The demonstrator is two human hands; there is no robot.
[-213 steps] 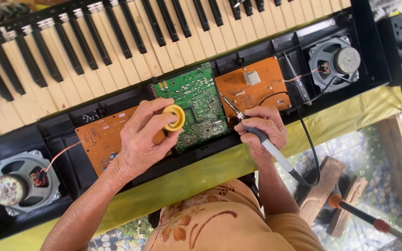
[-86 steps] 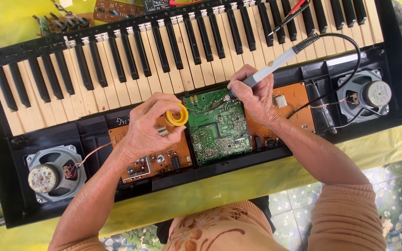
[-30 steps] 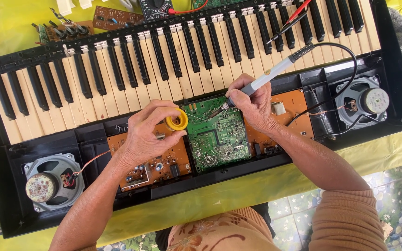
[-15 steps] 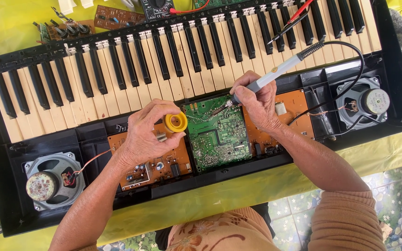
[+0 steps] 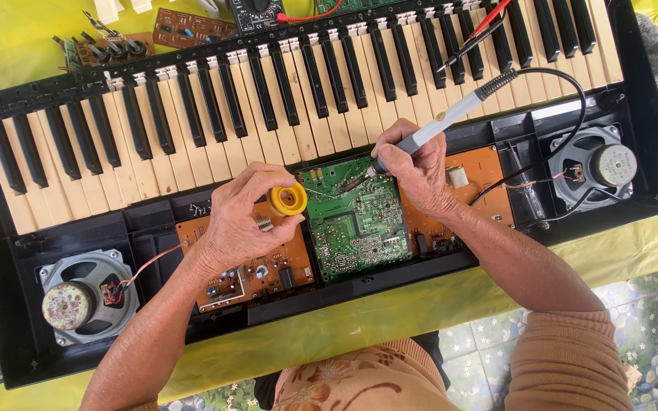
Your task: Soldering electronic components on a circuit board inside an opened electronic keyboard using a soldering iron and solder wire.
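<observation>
Opened keyboard [image 5: 9,251] lying across a yellow cloth [image 5: 24,46] on the tabletop, keys [image 5: 268,106] at the far side, inner boards bared at the near side. Left hand [image 5: 234,228] resting over the left brown board [image 5: 257,266], grip closed on a yellow spool [image 5: 289,199] pinched between thumb and fingers; thin wire running from the spool toward the green board [image 5: 356,224]. Right hand [image 5: 413,171] with grip closed, pen-style, around a grey soldering iron [image 5: 439,122], tip touching or just above the upper left part of the green board, near the spool. Black cord [image 5: 573,99] looping from the iron's rear end past the right speaker [image 5: 595,167]. Green board seated in the middle of the case, between the left brown board and a right brown board [image 5: 481,183], the latter partly covered by the right wrist. Left speaker [image 5: 85,297] at the near left corner, joined by a reddish wire [image 5: 150,262] to the left brown board. Beyond the keys, on the cloth: a small brown board [image 5: 192,27], a cluster of small parts [image 5: 100,47], a dark meter [image 5: 260,11] with red lead [image 5: 489,19] crossing the black keys. Floral garment [image 5: 344,380] and orange sleeve [image 5: 565,365] at the bottom edge.
</observation>
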